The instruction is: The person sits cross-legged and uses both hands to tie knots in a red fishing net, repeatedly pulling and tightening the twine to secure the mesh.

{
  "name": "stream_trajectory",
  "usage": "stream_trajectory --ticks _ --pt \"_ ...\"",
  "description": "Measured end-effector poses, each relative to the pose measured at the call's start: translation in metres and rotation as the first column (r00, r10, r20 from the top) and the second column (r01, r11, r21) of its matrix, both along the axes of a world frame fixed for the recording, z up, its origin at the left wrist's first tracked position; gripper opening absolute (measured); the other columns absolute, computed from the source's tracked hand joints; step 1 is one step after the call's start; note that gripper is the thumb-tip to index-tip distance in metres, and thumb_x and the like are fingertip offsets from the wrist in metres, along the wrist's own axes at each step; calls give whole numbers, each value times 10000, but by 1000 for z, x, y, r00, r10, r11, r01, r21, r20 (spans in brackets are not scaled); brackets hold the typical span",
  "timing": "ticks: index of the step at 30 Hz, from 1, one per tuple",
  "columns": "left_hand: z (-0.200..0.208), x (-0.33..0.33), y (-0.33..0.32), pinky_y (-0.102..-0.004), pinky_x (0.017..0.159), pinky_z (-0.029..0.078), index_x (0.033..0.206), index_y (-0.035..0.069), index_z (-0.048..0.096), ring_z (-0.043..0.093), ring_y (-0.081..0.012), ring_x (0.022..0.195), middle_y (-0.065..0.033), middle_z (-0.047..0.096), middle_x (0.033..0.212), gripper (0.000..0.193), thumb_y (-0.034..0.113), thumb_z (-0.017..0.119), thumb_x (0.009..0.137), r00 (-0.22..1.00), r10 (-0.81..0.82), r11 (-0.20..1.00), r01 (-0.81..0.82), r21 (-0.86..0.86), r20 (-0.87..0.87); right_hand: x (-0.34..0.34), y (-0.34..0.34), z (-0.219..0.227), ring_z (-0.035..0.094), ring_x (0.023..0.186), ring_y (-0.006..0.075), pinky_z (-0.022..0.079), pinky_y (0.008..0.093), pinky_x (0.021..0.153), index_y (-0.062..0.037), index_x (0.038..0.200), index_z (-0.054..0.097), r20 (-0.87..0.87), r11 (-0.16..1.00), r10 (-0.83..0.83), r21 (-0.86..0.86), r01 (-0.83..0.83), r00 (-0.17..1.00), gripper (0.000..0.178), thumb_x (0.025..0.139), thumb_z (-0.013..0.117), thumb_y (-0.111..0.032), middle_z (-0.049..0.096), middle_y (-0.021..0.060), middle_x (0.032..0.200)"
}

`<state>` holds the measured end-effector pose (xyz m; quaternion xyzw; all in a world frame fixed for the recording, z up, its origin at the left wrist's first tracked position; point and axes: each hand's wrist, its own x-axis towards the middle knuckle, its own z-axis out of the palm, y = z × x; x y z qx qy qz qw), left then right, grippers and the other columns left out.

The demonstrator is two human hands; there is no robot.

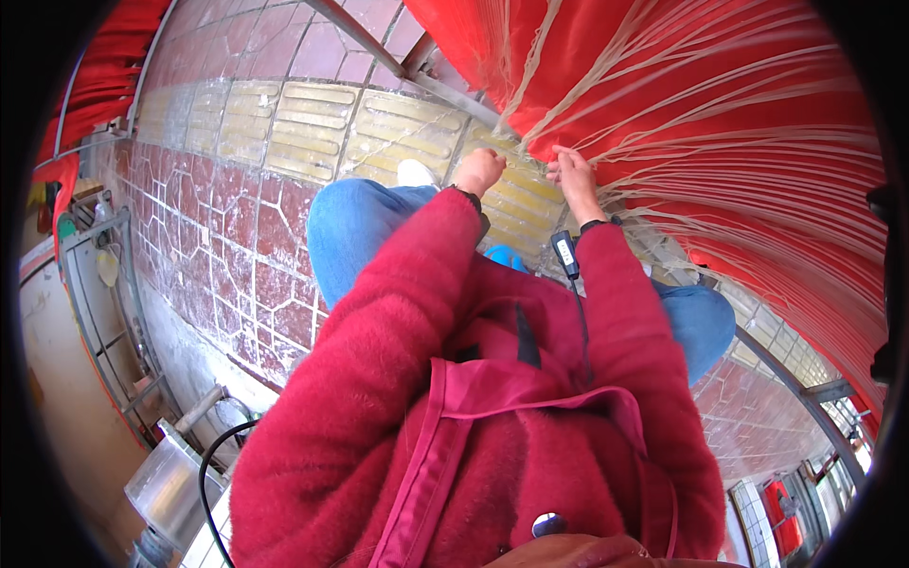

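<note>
Left hand point(481, 172): curled into a loose fist, apart from the right and near the close edge of the red cloth; inside of the grip hidden, cannot tell whether holding anything. Right hand point(571, 177): half uncurled, fingers partly stretched forward and leftward, right at the strand ends; cannot tell whether pinching or merely brushing a strand. Pale strands point(632, 145): thin, numerous, some gathered in bunches, fanning out ahead and rightward from beside the right hand. Red cloth point(450, 33): broad, behind the strands, ahead and to the right of both hands. Metal bar point(369, 38): slanting, ahead and left of the hands. Yellow ribbed tiles point(312, 123): beneath the hands and off to the left. Maroon tiles point(222, 208): farther left, pale-smeared. White shoe point(417, 173): just left of the left hand. Blue jeans point(350, 222): knees bent, one on either side, closer to the body than the hands. Small black box point(566, 251): on a cable, pale label, just behind the right hand. Fuzzy crimson sleeves point(379, 293): leading back from both wrists. Crimson apron point(516, 388): well behind the hands. Metal container point(175, 483): silvery, far back and left of the hands.
</note>
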<state>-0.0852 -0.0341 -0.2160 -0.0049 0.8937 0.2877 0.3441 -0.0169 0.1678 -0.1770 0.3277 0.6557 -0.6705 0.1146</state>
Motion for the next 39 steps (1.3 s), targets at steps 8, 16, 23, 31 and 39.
stream_trajectory --ticks 8,16,23,31,39 --pt "-15 -7 -3 -309 568 569 1090 27 619 703 -227 710 -104 660 923 295 272 518 961 831 505 788 -554 267 233 15 0 10 596 584 128 499 275 555 -32 1273 566 143 981 161 88 -175 976 427 993 476 -342 671 89 809" --pt "25 -13 5 -474 827 460 999 10 623 608 -398 923 -230 646 950 272 247 495 970 527 710 701 -591 399 -467 46 15 65 587 614 120 509 288 571 -45 1183 599 205 766 576 -475 -434 791 429 981 477 -403 641 82 896" --pt "39 -14 0 -461 896 426 1013 4 597 545 -392 999 -222 593 1017 201 181 548 934 512 686 719 -585 374 -517 48 18 78 568 569 117 489 281 541 -44 1134 604 333 689 716 -477 -546 613 399 969 503 -393 649 87 793" --pt "33 -16 -9 -442 909 434 1064 27 610 556 -373 1022 -204 605 1049 240 218 593 919 432 628 755 -540 371 -648 53 46 64 517 484 135 405 286 428 -74 1143 590 456 719 693 -374 -586 558 404 924 551 -412 663 93 740" --pt "45 -25 -11 -455 941 393 1032 -46 550 499 -388 1064 -230 549 1063 203 115 558 909 364 677 710 -550 439 -640 67 67 71 600 540 173 444 325 440 -48 1170 548 637 747 595 -215 -629 490 413 902 576 -362 666 132 755"
